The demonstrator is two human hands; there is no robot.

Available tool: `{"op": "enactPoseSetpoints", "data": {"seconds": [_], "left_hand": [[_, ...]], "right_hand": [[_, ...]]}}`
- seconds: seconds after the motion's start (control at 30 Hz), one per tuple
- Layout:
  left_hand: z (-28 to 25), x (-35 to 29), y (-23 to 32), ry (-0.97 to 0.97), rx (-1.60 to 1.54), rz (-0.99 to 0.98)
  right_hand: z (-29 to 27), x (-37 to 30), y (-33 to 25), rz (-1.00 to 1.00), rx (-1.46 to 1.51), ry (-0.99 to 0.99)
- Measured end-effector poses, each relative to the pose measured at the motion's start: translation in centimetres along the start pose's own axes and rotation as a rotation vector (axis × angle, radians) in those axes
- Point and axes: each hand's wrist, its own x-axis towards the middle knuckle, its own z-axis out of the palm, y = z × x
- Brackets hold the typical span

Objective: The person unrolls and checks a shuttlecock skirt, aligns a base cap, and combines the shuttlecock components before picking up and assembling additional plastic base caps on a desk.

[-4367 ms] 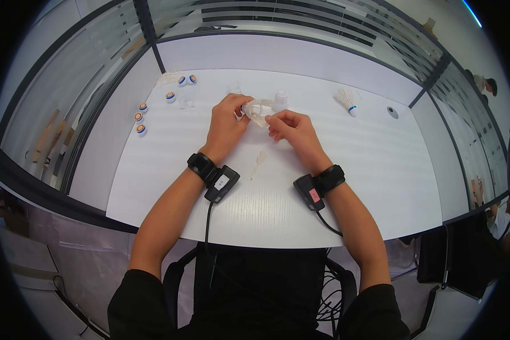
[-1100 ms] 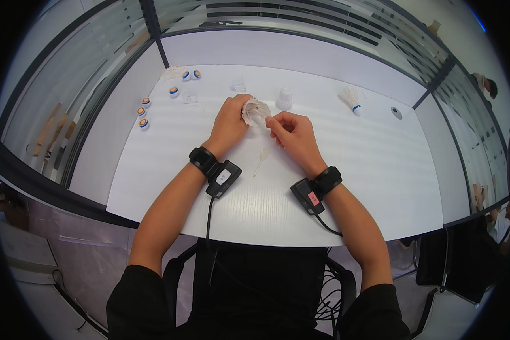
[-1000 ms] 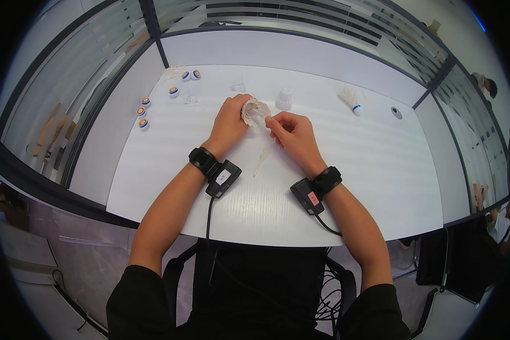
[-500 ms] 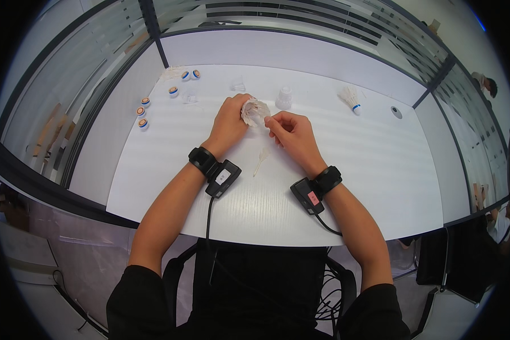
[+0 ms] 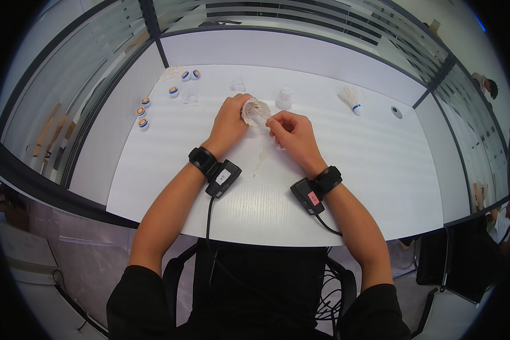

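Observation:
My left hand [image 5: 230, 120] is closed around a shuttlecock [image 5: 256, 111], its open feather end turned up toward me. Against the right side of that feather skirt, the thumb and fingertips of my right hand [image 5: 292, 133] are pinched together on a feather at the rim; the fingertips partly hide it. A single loose feather [image 5: 260, 161] lies on the white table [image 5: 255, 207] just below the two hands. The base of the held shuttlecock is hidden by my left hand.
A complete shuttlecock [image 5: 350, 101] with a blue band lies at the right. Clear plastic cups [image 5: 284, 98] stand beyond my hands. Several round shuttlecock bases [image 5: 143, 124] sit at the left, near a feather pile [image 5: 173, 72]. Low partition walls [image 5: 289, 51] enclose the table.
The shuttlecock has turned or shifted very slightly in my left hand, and my right fingertips have moved a little at its rim. Everything on the table stays put.

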Motion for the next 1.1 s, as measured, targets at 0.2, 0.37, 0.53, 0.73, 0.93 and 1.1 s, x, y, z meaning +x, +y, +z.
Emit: {"op": "enactPoseSetpoints", "data": {"seconds": [0.2, 0.37, 0.53, 0.73, 0.93, 1.1], "left_hand": [[-0.13, 0.01, 0.12, -0.001, 0.006, 0.006], [-0.15, 0.05, 0.19, -0.006, 0.006, 0.004], [-0.24, 0.04, 0.41, 0.0, 0.005, -0.002], [-0.25, 0.08, 0.41, -0.013, 0.009, -0.008], [-0.2, 0.03, 0.29, -0.011, 0.018, -0.013], [-0.11, 0.09, 0.18, -0.008, 0.014, -0.006]], "right_hand": [[-0.04, 0.03, -0.17, 0.003, -0.001, 0.007], [-0.03, 0.0, -0.2, -0.002, 0.013, 0.021], [-0.02, -0.03, -0.17, 0.0, 0.002, 0.021], [-0.05, 0.05, 0.05, -0.003, 0.013, 0.024], [0.0, -0.13, -0.54, 0.004, 0.003, 0.01], [-0.1, -0.04, -0.33, 0.004, -0.006, -0.003]]}}
